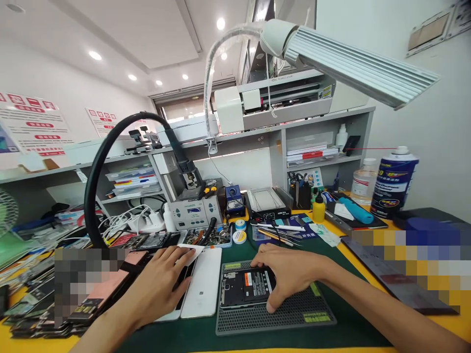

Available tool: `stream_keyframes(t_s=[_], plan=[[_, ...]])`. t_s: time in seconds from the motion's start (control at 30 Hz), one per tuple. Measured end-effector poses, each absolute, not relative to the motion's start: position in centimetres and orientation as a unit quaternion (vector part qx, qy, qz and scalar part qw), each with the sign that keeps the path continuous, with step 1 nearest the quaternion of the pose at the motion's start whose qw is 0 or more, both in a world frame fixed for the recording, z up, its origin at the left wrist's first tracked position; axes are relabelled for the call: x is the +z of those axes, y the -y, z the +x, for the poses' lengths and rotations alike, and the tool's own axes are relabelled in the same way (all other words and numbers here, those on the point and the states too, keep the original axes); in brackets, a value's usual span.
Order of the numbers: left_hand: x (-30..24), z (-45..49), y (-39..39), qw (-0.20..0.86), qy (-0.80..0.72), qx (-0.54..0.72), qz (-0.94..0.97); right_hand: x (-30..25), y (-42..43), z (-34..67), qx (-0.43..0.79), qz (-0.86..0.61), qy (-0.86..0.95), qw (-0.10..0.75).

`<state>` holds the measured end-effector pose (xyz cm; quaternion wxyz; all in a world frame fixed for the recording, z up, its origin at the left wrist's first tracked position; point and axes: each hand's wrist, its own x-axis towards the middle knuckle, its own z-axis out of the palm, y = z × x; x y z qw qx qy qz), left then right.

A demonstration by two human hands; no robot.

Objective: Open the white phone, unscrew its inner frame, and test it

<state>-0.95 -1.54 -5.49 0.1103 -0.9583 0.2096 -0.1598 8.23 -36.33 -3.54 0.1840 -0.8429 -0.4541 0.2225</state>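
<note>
Lower centre: right hand (289,272) holds opened black phone (235,289), likely steadying it on grey perforated mat (257,322) — left hand's (164,277) grip unclear

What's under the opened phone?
A gray perforated mat, lying on a green mat. The phone hides the patch directly beneath it; the right hand covers some more.

White stepped ceiling (55,19), round downlights (221,23) lit. Left wall (33,73) white, hung with red-and-white posters (40,125). Right wall (437,132) pale, framed panel (430,35) mounted high. Grey shelving unit (284,169) spans back of yellow-topped workbench (37,344); bright opening (180,113) beyond. Ribbed lamp (353,61) on gooseneck (209,68) leans overhead.
</note>
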Motion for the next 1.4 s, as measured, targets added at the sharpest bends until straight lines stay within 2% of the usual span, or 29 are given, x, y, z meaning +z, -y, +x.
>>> stream_keyframes(t_s=[0.1, 0.3, 0.6, 0.7, 0.87, 1.0, 1.2, 1.4], plan=[[-4.5, -1.6, 2.5, 0.086, -0.227, -0.154, -0.958, -3.2, 36.5, 8.4, 0.237, -0.839, 0.451, 0.191], [-3.1, -1.9, 6.6, -0.013, -0.259, -0.123, -0.958, -3.3, 37.0, 9.5, 0.275, -0.815, 0.408, 0.306], [-3.1, 3.6, 12.6, -0.163, -0.264, -0.07, -0.948, -5.2, 36.8, 10.8, 0.25, -0.803, 0.368, 0.398], [-3.8, 5.4, 13.3, -0.171, -0.252, -0.076, -0.949, -4.7, 37.1, 11.3, 0.188, -0.816, 0.341, 0.428], [-6.0, 6.4, 12.4, -0.19, -0.231, -0.082, -0.951, -3.0, 39.0, 12.8, -0.006, -0.858, 0.239, 0.454], [-7.1, 5.9, 11.6, -0.172, -0.233, -0.052, -0.956, -2.1, 41.1, 13.8, -0.044, -0.888, 0.191, 0.416], [-6.8, 5.5, 12.0, -0.1, -0.267, -0.019, -0.958, -2.2, 42.2, 13.6, 0.077, -0.936, 0.214, 0.269], [-6.1, 4.9, 13.0, -0.027, -0.271, 0.007, -0.962, -3.6, 40.9, 13.2, 0.068, -0.968, 0.191, 0.151]])
